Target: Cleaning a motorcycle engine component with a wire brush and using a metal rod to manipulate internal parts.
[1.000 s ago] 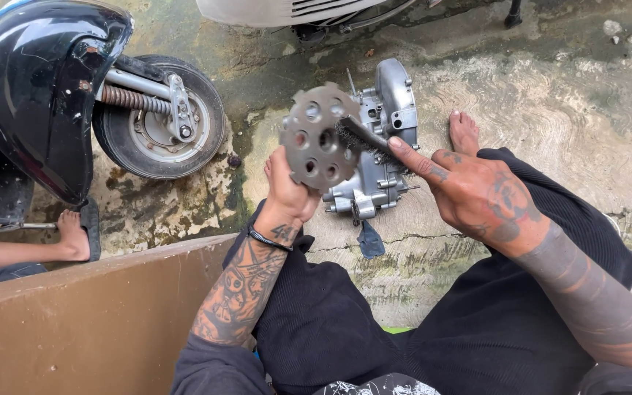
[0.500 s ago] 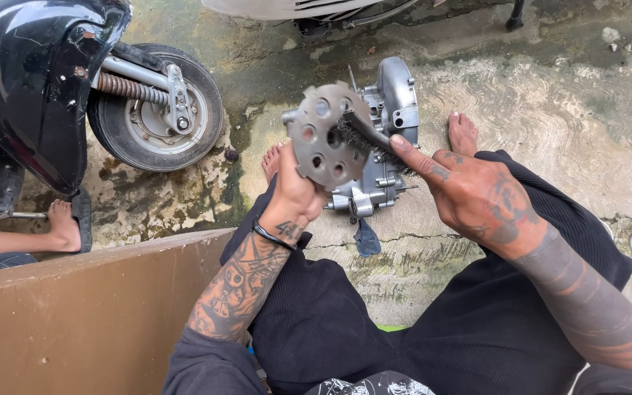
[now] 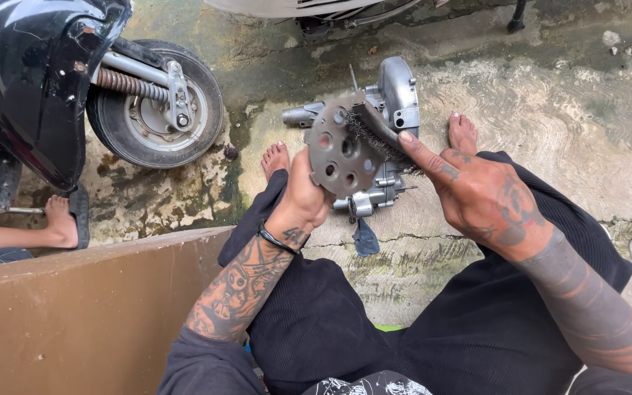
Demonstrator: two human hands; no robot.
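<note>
- Black glossy scooter bodywork (image 3: 34, 80) fills the upper left corner, with a small wheel (image 3: 156, 104), its tyre and a coil spring (image 3: 129, 82) just beside it on wet, stained concrete (image 3: 565, 132).
- Another person's bare foot (image 3: 60, 219) rests in a dark sandal at the left edge, below the bodywork; the lower leg runs off the frame.
- Brown flat panel (image 3: 74, 307) occupies the lower left, next to the wearer's left forearm.
- Left hand (image 3: 303, 201), tattooed and wearing a black wristband (image 3: 278, 240), is closed around the lower edge of a round perforated metal plate (image 3: 339, 150), holding it upright and facing the camera.
- Plate is dull grey with several round holes; it sits at centre frame, in front of a silver engine casing (image 3: 396, 95) that lies on the concrete between the wearer's bare feet (image 3: 276, 157).
- Wire brush (image 3: 374, 132) lies across the upper right face of the plate, bristles touching the metal.
- Right hand (image 3: 480, 194), tattooed, grips the brush handle, with the index finger stretched out along it and the remaining fingers curled.
- Dark trousers (image 3: 374, 322) cover both of the wearer's legs across the bottom of the frame.
- Small dark scrap (image 3: 365, 239) lies on the concrete just below the casing.
</note>
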